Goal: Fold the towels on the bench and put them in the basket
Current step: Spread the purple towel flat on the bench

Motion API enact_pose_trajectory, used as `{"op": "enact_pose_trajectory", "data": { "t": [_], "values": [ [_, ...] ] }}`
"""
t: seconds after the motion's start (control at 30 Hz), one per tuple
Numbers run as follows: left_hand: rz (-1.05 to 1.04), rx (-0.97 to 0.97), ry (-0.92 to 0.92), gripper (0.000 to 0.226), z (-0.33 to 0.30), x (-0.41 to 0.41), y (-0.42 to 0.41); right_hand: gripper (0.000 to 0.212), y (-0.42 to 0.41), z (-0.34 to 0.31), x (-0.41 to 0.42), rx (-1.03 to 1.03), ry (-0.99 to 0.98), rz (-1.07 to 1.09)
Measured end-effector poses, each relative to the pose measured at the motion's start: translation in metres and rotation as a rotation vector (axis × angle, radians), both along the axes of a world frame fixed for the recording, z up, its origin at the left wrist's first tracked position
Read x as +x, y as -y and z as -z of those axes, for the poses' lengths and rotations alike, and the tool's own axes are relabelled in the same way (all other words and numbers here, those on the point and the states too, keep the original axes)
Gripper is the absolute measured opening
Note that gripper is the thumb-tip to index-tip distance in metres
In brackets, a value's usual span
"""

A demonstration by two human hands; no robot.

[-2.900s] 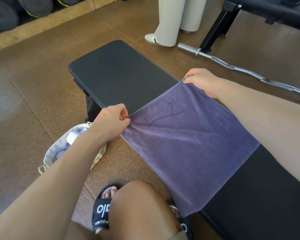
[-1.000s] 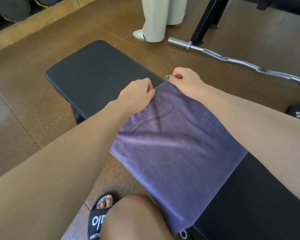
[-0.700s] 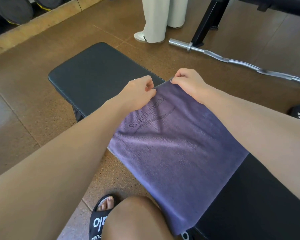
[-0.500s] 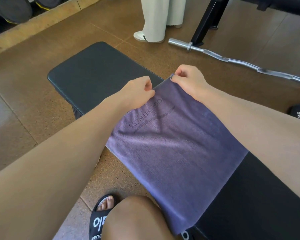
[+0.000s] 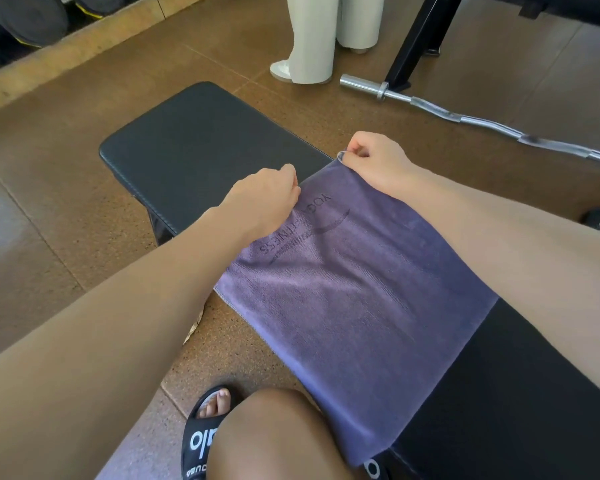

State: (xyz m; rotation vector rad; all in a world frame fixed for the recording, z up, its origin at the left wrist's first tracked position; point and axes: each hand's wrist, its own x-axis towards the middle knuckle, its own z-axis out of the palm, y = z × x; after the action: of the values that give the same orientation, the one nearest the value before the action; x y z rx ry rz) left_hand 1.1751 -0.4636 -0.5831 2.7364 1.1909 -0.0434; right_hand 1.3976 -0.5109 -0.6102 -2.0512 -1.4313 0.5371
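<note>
Pinching the towel (image 5: 354,299)'s far edge, both hands' fingers (image 5: 352,148) have drawn closer together than before.

There is one purple terry towel (image 5: 354,306) on one black padded bench (image 5: 201,147). Two bare hands are seen, the left hand (image 5: 267,199) and the right hand (image 5: 378,161). One curved steel barbell (image 5: 465,116) lies on the floor, and one black slide sandal (image 5: 205,434) shows clearly.

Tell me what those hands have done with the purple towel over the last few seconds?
The left hand slid along the far edge of the purple towel, from its left corner toward the right hand, and now pinches it near the middle. The right hand keeps its grip on the far right corner. The towel still lies across the bench, one end hanging off.
</note>
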Motion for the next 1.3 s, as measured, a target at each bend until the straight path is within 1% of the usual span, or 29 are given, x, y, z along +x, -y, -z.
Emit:
{"op": "enact_pose_trajectory", "data": {
  "t": [0.1, 0.17, 0.23, 0.3, 0.37, 0.4, 0.47, 0.53, 0.57, 0.7, 0.73, 0.8, 0.9, 1.07, 1.17, 1.23, 1.3],
  "values": [
    [0.069, 0.197, -0.089, 0.028, 0.004, -0.008, 0.005, 0.020, 0.004, 0.006, -0.006, 0.045, 0.084, 0.025],
    [0.084, 0.228, -0.105, 0.033, 0.003, -0.013, 0.005, 0.019, 0.008, 0.007, -0.011, 0.060, 0.196, 0.022],
    [0.091, 0.182, -0.079, 0.037, 0.003, -0.017, 0.002, 0.018, 0.009, 0.006, -0.013, 0.071, 0.262, 0.018],
    [0.093, 0.054, 0.003, 0.037, 0.001, -0.025, -0.001, 0.019, 0.009, 0.006, -0.015, 0.075, 0.277, 0.021],
    [0.082, -0.064, 0.095, 0.028, -0.001, -0.034, -0.001, 0.019, 0.008, 0.006, -0.016, 0.078, 0.292, 0.032],
    [0.071, -0.076, 0.106, 0.022, -0.002, -0.038, 0.002, 0.018, 0.008, 0.006, -0.017, 0.084, 0.302, 0.040],
    [0.035, 0.010, 0.047, 0.019, 0.000, -0.044, 0.010, 0.014, 0.009, 0.005, -0.018, 0.103, 0.317, 0.050],
    [0.001, 0.200, -0.061, 0.024, 0.008, -0.051, 0.018, 0.013, 0.009, 0.004, -0.019, 0.114, 0.313, 0.055],
    [-0.007, 0.278, -0.080, 0.027, 0.013, -0.056, 0.022, 0.012, 0.009, 0.005, -0.019, 0.113, 0.312, 0.056],
    [0.070, 0.372, -0.061, 0.033, 0.018, -0.070, 0.028, 0.014, 0.010, 0.004, -0.019, 0.089, 0.332, 0.063],
    [0.060, 0.364, -0.065, 0.034, 0.016, -0.071, 0.028, 0.015, 0.010, 0.003, -0.020, 0.080, 0.330, 0.062],
    [-0.023, 0.311, -0.058, 0.036, 0.011, -0.072, 0.029, 0.015, 0.010, 0.003, -0.020, 0.075, 0.326, 0.055],
    [-0.143, 0.201, 0.030, 0.038, 0.007, -0.084, 0.037, 0.017, 0.010, 0.004, -0.020, 0.092, 0.342, 0.053],
    [-0.224, 0.056, 0.105, 0.027, 0.006, -0.114, 0.050, 0.015, 0.012, 0.003, -0.022, 0.102, 0.382, 0.046],
    [-0.321, 0.028, 0.099, 0.024, 0.007, -0.122, 0.057, 0.012, 0.012, 0.001, -0.024, 0.112, 0.384, 0.044],
    [-0.389, -0.073, 0.159, 0.019, 0.009, -0.125, 0.059, 0.010, 0.012, 0.000, -0.026, 0.126, 0.391, 0.041],
    [-0.472, -0.217, 0.221, 0.016, 0.010, -0.129, 0.058, 0.008, 0.012, 0.000, -0.027, 0.137, 0.403, 0.034]
  ]
}}
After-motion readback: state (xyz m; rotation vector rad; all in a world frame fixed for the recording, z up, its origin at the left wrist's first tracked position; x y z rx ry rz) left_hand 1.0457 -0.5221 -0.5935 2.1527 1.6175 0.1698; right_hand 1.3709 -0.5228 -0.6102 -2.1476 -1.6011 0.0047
